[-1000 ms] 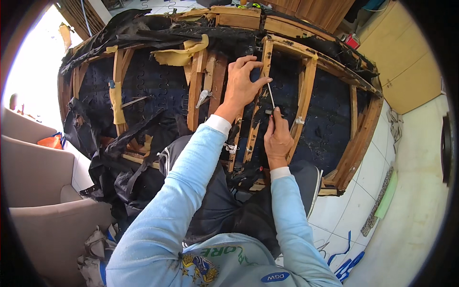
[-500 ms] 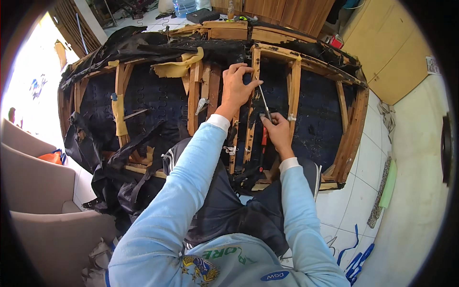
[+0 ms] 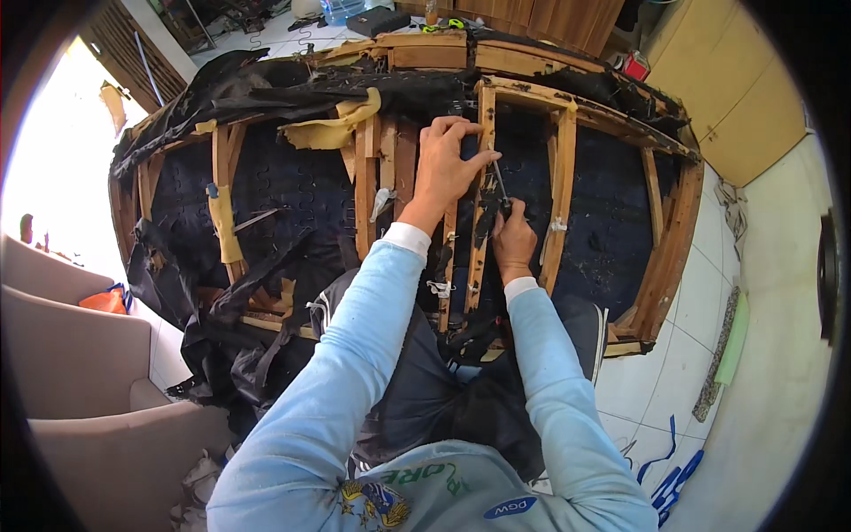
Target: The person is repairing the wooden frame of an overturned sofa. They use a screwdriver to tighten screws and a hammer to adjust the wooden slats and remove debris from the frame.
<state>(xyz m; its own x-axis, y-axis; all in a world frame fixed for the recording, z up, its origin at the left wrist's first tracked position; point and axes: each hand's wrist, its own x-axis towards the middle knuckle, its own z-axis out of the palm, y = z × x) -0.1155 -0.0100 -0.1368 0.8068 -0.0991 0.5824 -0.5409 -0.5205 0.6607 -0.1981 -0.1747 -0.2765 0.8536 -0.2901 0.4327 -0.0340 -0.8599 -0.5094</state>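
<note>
My right hand (image 3: 514,241) is closed round the dark handle of a screwdriver, mostly hidden by the fingers. Its thin metal shaft (image 3: 500,177) slants up and left to a wooden slat (image 3: 487,115) of a stripped sofa frame. The shaft's tip is hidden near my left thumb. On that slat rests my left hand (image 3: 448,168), thumb spread from the bent fingers, fingertips at the wood and thumb beside the shaft. Dark scraps and small marks dot the slat. Torn black fabric (image 3: 266,102) hangs over the frame's far left side.
Yellow foam (image 3: 332,124) clings to the frame. Brown armchairs (image 3: 80,355) stand at the left. A green roll (image 3: 732,341) and blue straps (image 3: 678,483) lie on the white tiles (image 3: 651,390) at the right. A black case (image 3: 378,21) sits beyond the frame.
My right hand has moved slightly up and has turned round the screwdriver handle. My left hand stays by the slat. The whole view has shifted a little.
</note>
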